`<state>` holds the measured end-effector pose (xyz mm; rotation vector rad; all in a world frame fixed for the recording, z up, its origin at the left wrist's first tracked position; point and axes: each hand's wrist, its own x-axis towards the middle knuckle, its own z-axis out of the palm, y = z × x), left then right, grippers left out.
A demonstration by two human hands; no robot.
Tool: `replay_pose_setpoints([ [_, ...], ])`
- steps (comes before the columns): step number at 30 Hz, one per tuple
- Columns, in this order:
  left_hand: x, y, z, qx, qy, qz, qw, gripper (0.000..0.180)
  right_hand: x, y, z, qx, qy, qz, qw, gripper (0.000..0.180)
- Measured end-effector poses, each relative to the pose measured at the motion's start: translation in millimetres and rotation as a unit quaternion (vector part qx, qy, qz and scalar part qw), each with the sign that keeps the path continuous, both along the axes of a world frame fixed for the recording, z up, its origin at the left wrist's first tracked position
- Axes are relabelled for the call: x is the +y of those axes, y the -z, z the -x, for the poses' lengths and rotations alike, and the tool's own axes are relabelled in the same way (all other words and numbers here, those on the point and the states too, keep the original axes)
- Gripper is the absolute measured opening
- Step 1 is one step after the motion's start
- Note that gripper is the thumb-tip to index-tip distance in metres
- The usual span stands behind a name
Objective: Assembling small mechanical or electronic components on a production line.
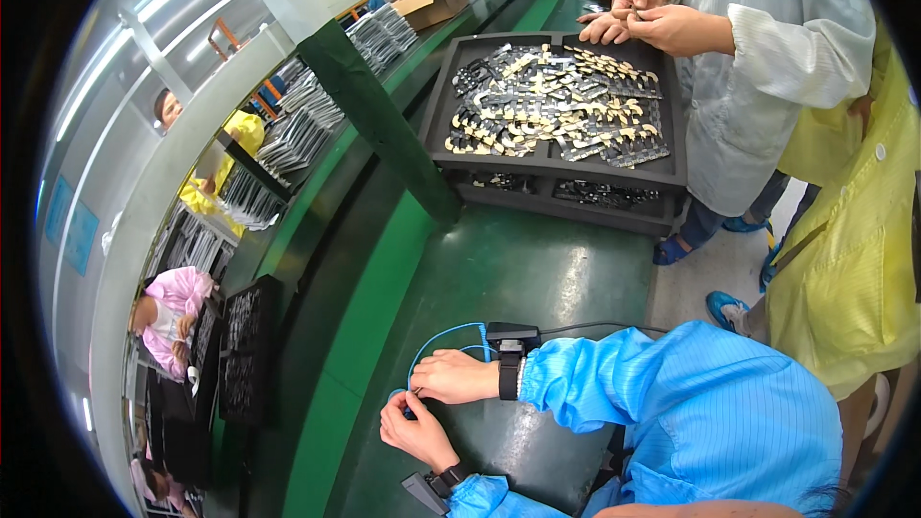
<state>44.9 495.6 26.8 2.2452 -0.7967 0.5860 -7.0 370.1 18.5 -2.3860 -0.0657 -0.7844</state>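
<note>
My left hand [417, 434] and my right hand [456, 376] meet low over the dark green bench [518, 269], both in blue sleeves with black wrist bands. Their fingers close around the end of a thin blue cord [436, 334]. From there the cord loops up and right to a small black box [513, 334] by my right wrist. What sits at the fingertips is too small to make out.
A black tray [556, 165] heaped with several flat black and cream parts stands farther along the bench. A person in a white coat [758, 86] handles a part above it. Another person in yellow [844, 269] stands at the right. A green post [384, 125] and racks of parts lie to the left.
</note>
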Motion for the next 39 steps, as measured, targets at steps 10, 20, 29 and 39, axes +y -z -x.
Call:
replay_pose_setpoints([
  [10,-1,-41,0,0.013,-0.002,-0.012,1.000,0.014,-1,-42,1,0.018,0.003,-0.003,1.000,0.017],
  [20,-2,-44,3,0.012,-0.007,-0.008,1.000,0.013,-1,-45,3,0.026,-0.002,0.002,1.000,0.018],
  [29,-2,-42,4,0.016,-0.007,-0.006,1.000,0.013,-1,-41,4,0.026,-0.002,0.000,1.000,0.019],
  [39,-3,-40,4,0.017,-0.012,-0.012,1.000,0.016,-2,-38,1,0.016,-0.011,0.005,1.000,0.018],
])
